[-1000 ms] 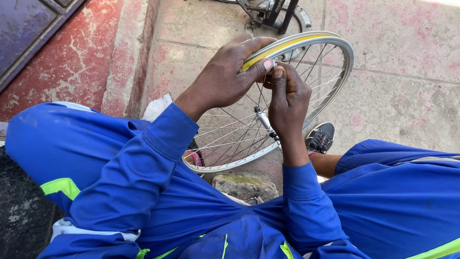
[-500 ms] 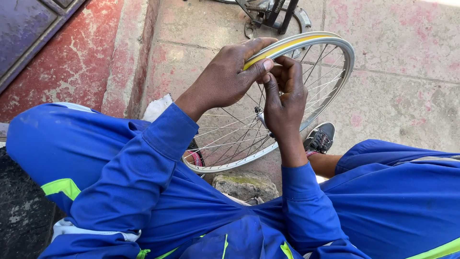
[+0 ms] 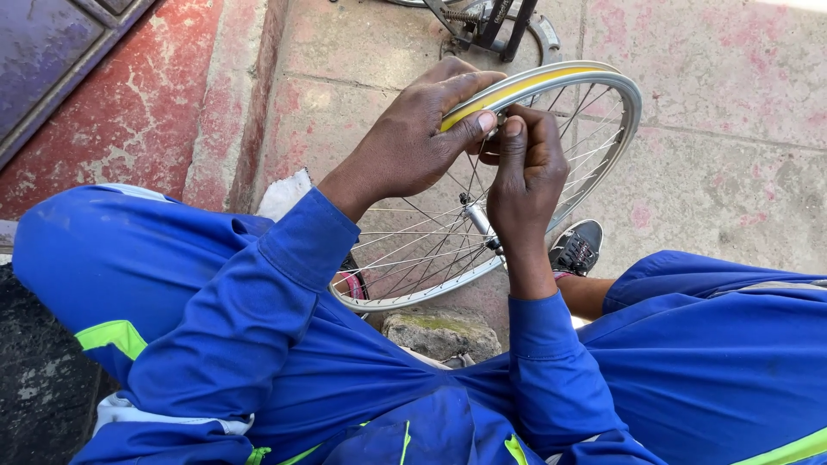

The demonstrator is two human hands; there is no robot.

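A silver spoked bicycle wheel (image 3: 603, 146) stands upright between my knees, with a yellow rim strip (image 3: 517, 86) along the inside of its rim. My left hand (image 3: 413, 142) grips the top of the rim, its thumb pressed on the yellow strip. My right hand (image 3: 525, 176) is closed with its fingertips pinched at the rim just beside my left thumb; what it pinches is too small to tell. The wheel's hub (image 3: 476, 217) shows behind my right wrist. Both arms wear blue sleeves.
My legs in blue overalls with green-yellow stripes fill the lower frame. A black shoe (image 3: 577, 248) rests on the concrete under the wheel, a rough stone (image 3: 441, 331) lies below the rim, and a metal bicycle stand (image 3: 491, 21) stands at the top. A red painted step (image 3: 129, 112) runs at left.
My right hand has shifted slightly up along the rim toward my left thumb. The wheel and my left hand have stayed put.
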